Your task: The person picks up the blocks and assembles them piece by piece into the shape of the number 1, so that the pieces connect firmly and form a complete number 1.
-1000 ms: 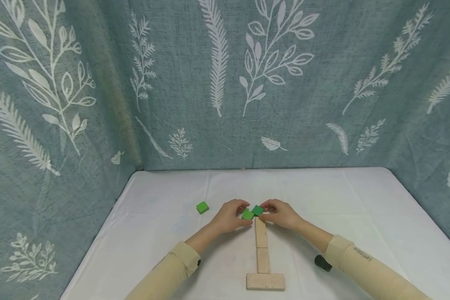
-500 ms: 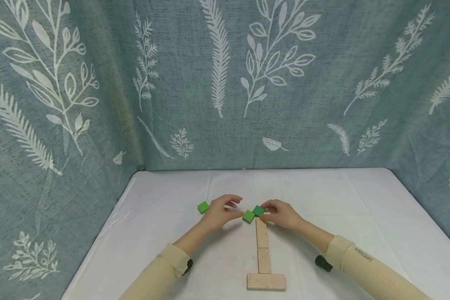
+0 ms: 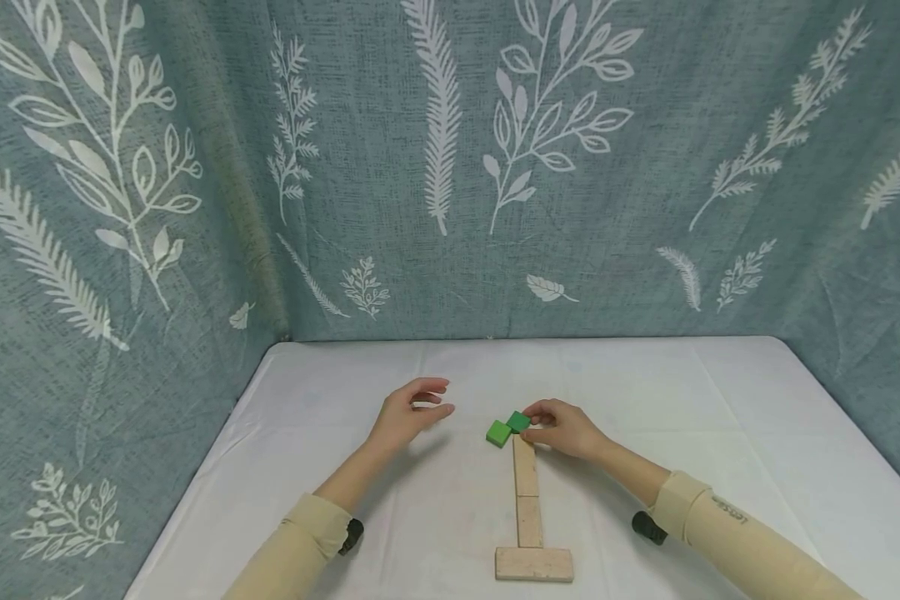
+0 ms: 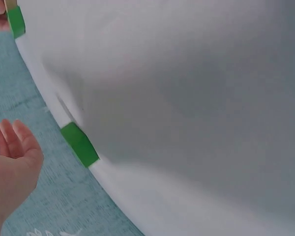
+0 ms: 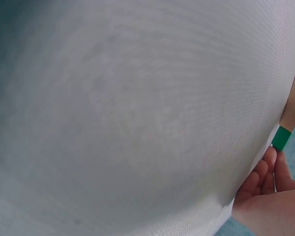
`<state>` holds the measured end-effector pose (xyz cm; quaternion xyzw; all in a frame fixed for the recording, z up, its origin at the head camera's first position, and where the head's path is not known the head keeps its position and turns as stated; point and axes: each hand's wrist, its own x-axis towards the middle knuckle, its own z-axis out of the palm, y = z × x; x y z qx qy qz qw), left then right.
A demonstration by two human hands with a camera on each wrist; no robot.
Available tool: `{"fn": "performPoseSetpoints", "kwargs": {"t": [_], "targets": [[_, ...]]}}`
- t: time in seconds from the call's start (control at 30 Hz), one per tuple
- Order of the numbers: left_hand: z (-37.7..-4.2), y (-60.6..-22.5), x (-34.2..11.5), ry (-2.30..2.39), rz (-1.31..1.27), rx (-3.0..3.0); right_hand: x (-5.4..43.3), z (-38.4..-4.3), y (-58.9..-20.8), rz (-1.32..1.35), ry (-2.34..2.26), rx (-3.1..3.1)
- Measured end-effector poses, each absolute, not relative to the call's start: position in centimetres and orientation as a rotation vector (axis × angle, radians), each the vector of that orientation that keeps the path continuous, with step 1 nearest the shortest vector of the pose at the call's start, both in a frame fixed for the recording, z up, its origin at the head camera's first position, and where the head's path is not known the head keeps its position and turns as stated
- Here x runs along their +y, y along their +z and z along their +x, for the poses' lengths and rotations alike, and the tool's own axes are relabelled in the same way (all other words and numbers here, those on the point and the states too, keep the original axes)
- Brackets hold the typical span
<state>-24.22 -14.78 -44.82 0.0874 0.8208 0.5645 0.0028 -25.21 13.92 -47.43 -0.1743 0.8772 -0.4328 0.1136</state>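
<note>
My right hand [image 3: 566,427] pinches a dark green block [image 3: 518,422] at the far end of a row of wooden blocks [image 3: 526,467]. A light green block [image 3: 498,433] lies against its left side, corner near corner. In the right wrist view the fingertips are right at the green block [image 5: 281,138]. My left hand [image 3: 407,412] is held over the table to the left, fingers relaxed and nothing between them. It hides another green block in the head view; that green block [image 4: 79,144] shows in the left wrist view, apart from the fingers.
A wooden block [image 3: 534,564] lies crosswise at the near end of the row. White cloth covers the table [image 3: 645,383], and a patterned blue-green curtain [image 3: 390,167] hangs behind and at both sides. A dark wrist camera [image 3: 648,527] sits under the right sleeve.
My left hand has let go of the light green block and moved left, covering the farther green block in the head view. The right hand stays at the dark green block.
</note>
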Motion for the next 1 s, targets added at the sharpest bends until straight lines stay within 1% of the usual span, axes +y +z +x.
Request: {"fn": "performPoseSetpoints", "kwargs": {"t": [0.33,0.6,1.0], "targets": [[-24.5,-45.0,-16.6,1.758,0.223,2.602,14.1,-25.2,-47.5,-0.514,-1.282,2.561],[-24.4,-45.2,-18.1,1.738,0.131,2.622,14.0,-25.3,-47.4,-0.528,-1.275,2.561],[-24.3,-45.9,-20.0,1.568,0.080,2.710,14.1,-25.3,-47.5,-0.530,-1.285,2.557]]}}
